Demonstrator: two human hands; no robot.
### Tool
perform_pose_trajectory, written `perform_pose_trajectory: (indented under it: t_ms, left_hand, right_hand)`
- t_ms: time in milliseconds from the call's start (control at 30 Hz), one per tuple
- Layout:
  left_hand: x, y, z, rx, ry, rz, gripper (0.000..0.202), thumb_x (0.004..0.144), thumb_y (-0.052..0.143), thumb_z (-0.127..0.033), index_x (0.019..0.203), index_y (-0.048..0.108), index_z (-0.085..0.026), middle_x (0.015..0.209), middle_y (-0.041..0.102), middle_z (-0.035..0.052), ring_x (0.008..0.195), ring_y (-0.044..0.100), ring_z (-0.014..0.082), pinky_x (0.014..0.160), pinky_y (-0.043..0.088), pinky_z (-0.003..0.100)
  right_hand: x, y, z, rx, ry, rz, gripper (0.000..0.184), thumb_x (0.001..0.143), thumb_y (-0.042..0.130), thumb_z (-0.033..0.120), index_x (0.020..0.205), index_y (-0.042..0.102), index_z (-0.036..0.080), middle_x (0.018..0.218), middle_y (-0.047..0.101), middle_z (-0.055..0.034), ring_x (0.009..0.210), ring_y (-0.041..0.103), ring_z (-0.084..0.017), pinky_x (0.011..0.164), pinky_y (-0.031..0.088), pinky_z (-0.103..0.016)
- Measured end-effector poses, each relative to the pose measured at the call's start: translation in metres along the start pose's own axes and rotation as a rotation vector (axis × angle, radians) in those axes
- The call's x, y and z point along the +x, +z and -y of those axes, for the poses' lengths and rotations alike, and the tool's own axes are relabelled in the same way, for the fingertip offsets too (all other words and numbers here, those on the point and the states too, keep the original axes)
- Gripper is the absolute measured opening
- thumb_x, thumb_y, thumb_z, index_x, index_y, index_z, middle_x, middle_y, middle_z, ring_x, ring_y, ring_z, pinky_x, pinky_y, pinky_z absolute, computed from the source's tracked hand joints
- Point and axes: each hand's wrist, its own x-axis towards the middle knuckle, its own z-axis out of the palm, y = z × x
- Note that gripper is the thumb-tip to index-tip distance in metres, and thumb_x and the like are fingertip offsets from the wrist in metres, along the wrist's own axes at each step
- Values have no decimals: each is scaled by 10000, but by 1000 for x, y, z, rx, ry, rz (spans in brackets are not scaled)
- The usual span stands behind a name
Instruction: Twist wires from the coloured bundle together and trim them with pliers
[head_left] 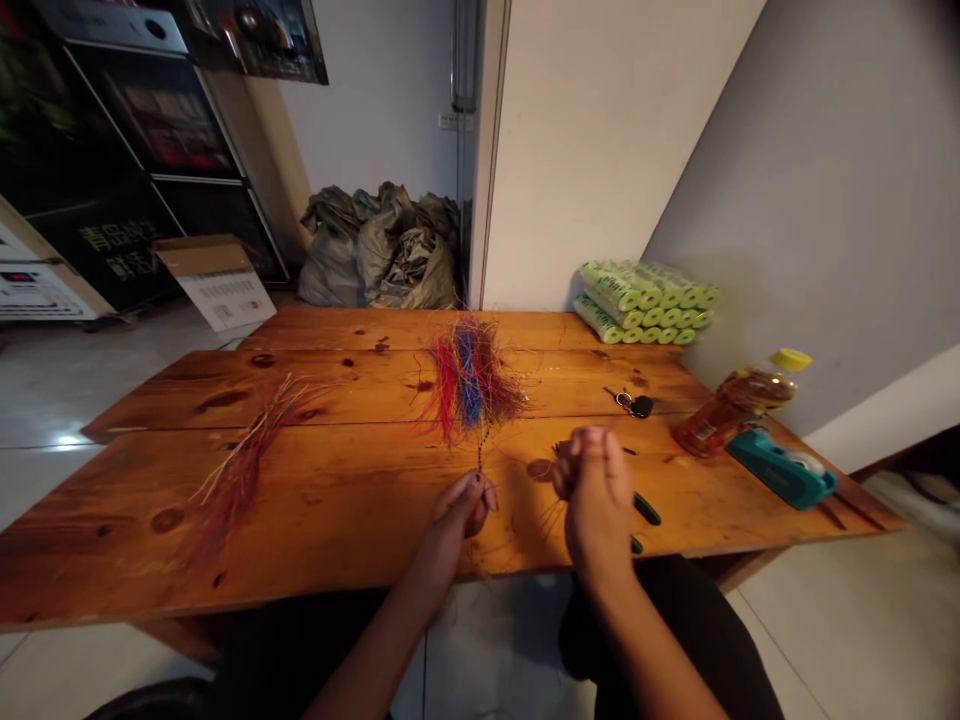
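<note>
My left hand is pinched closed around the near end of a dark, twisted thin wire, which stretches up toward a loose bundle of fine red, blue and brownish wires. To its right, my right hand is raised above the table with fingers curled shut. Fine coppery wires poke out beside its fingers; their ends inside the grip are hidden. Partly behind that hand lies a tool with dark green handles, probably pliers. A second bundle of thin reddish and pale wires lies on the left.
The wooden table carries keys, a drink bottle with a yellow cap, a teal tape dispenser and green-wrapped rolls. Beyond it stand grey bags and a cardboard box.
</note>
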Motion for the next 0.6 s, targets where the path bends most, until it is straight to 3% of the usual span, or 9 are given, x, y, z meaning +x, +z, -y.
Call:
perform_pose_trajectory:
  t_ms: [133,267,333,467,600]
  left_hand:
    - [3,0,2,-34,10,-10,375,824,435,-486,636,486,-166,455,237,-79,428,160,74,442,117,246]
    - [3,1,-2,-44,32,-105,355,837,417,-480,674,484,-171,420,265,-86,396,182,69,417,138,227]
    - [3,1,-5,-34,51,-162,351,845,403,-480,697,488,-173,415,289,-84,391,199,70,411,152,217]
    - [2,1,-6,-34,73,-168,347,855,391,-474,715,496,-175,413,313,-83,385,221,69,409,172,208]
    - [0,3,-2,-19,67,-131,359,847,398,-488,712,510,-175,399,318,-83,370,240,68,401,175,209]
  right_hand:
    - [17,-14,38,159,-154,-151,397,805,529,464,578,343,196,523,279,80,417,264,-60,369,221,-168]
    - [24,-30,70,148,-160,-111,374,810,543,417,574,357,194,520,341,70,460,389,-72,446,366,-183]
    - [23,-33,76,112,-96,-55,359,816,530,425,589,371,199,491,327,81,396,337,-62,401,347,-178]
    - [13,-20,56,100,197,144,358,789,540,481,615,381,211,469,222,107,352,94,-45,296,96,-163]
    - [1,5,14,0,338,240,317,755,584,463,643,460,195,512,225,91,413,136,-49,354,107,-177]
